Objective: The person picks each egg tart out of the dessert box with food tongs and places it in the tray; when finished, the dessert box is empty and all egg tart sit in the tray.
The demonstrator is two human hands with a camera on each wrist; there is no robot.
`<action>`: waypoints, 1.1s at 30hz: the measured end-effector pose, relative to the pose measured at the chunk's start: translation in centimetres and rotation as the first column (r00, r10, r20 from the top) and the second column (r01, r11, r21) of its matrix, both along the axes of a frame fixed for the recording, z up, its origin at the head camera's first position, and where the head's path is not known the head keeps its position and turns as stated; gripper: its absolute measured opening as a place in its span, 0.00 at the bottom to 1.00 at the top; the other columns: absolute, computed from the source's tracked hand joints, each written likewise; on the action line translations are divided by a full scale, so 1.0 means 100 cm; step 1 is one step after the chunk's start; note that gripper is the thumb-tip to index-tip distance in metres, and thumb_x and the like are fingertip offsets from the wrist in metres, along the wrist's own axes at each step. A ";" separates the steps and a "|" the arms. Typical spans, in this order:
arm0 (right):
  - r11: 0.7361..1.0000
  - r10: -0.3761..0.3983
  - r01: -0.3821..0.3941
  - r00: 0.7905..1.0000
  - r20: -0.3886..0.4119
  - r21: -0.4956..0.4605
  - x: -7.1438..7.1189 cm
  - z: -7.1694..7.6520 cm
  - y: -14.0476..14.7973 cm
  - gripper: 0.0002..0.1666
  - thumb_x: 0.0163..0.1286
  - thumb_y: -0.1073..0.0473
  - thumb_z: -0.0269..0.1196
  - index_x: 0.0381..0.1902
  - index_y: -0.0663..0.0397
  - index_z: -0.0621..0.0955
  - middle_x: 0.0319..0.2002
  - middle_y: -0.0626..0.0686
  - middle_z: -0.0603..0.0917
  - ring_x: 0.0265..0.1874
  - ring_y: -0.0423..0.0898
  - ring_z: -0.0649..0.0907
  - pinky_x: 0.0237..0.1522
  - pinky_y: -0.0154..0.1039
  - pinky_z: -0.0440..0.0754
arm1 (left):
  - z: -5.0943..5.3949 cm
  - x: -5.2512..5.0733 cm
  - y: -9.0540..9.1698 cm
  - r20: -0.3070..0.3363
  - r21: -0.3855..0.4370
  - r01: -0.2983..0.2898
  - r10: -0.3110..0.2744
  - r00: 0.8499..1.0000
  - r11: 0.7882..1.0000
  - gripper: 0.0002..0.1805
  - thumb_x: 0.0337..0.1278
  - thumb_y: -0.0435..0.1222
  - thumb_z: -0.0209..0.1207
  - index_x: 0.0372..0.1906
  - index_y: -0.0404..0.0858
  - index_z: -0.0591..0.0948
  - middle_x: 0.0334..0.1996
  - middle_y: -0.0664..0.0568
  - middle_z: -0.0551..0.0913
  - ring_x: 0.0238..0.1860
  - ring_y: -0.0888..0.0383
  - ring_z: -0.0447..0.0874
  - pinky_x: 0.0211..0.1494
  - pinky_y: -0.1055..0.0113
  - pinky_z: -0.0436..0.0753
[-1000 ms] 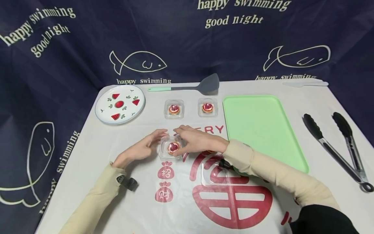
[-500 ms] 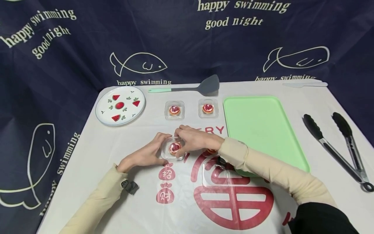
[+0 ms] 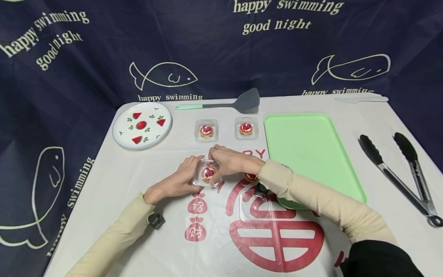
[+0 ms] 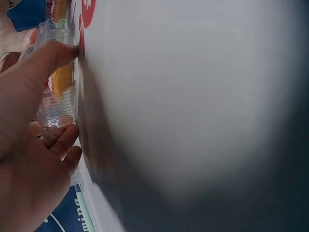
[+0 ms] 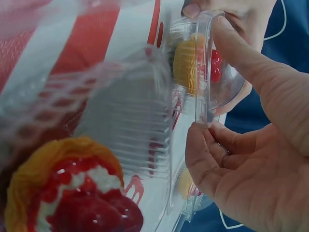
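Observation:
A clear plastic box with a red-topped tart inside (image 3: 209,174) stands on the table between both hands. From its left side the left hand (image 3: 178,179) grips it, thumb at the near edge and fingers at the far edge; the left wrist view shows the thumb (image 4: 60,52) against the box wall. On the right, the right hand (image 3: 232,161) holds the lid rim between thumb and fingers, as the right wrist view shows at the domed lid (image 5: 229,87). Beneath the right forearm, another tart (image 3: 250,177) is partly hidden, beside a clear lid or box part (image 3: 255,207).
Two boxed tarts (image 3: 206,130) (image 3: 246,128) stand behind the hands. A patterned plate (image 3: 142,134) lies back left, a spatula (image 3: 221,104) along the back. Right of the hands are a green tray (image 3: 308,154), black-tipped tongs (image 3: 398,184) and a pale knife (image 3: 363,99).
The left hand has moved right and closed round the box from its left side. The box has shifted slightly right. The right hand stays at the box with small finger movement.

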State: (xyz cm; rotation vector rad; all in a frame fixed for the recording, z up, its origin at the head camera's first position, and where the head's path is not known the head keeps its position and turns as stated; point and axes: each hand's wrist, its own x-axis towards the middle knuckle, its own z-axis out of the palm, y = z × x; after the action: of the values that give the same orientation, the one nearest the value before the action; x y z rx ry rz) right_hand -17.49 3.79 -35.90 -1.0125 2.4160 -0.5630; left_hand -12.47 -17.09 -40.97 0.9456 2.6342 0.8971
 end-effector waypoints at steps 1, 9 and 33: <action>1.000 -0.001 0.001 1.000 -0.005 0.002 0.000 0.000 0.000 0.35 0.45 0.45 0.79 0.42 0.61 0.76 0.36 0.52 0.72 0.35 0.44 0.70 0.34 0.34 0.70 | 0.000 0.000 0.000 0.002 -0.003 0.001 -0.001 1.000 1.000 0.50 0.42 0.34 0.68 0.70 0.24 0.54 0.58 0.36 0.67 0.60 0.43 0.64 0.67 0.44 0.64; 0.999 0.005 -0.001 0.996 -0.092 0.041 0.004 0.004 -0.003 0.36 0.45 0.45 0.79 0.42 0.62 0.75 0.35 0.51 0.70 0.36 0.46 0.71 0.36 0.36 0.73 | 0.002 -0.001 0.000 0.015 0.013 -0.002 0.001 1.000 1.000 0.53 0.38 0.33 0.67 0.70 0.23 0.51 0.59 0.34 0.67 0.62 0.43 0.64 0.72 0.44 0.59; 0.999 -0.021 0.014 0.989 -0.146 -0.050 0.018 0.015 0.009 0.41 0.50 0.48 0.77 0.56 0.62 0.73 0.51 0.57 0.79 0.51 0.51 0.76 0.51 0.43 0.79 | 0.019 0.000 -0.007 0.028 0.002 -0.028 0.028 0.999 1.000 0.58 0.38 0.44 0.76 0.73 0.32 0.55 0.61 0.39 0.65 0.63 0.44 0.64 0.70 0.47 0.65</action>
State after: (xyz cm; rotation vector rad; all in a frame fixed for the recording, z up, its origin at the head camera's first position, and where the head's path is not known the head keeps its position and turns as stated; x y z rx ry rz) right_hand -15.70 4.72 -34.39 -1.0883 2.5531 -0.5740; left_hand -12.46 -17.77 -39.05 0.8919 2.6295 0.9133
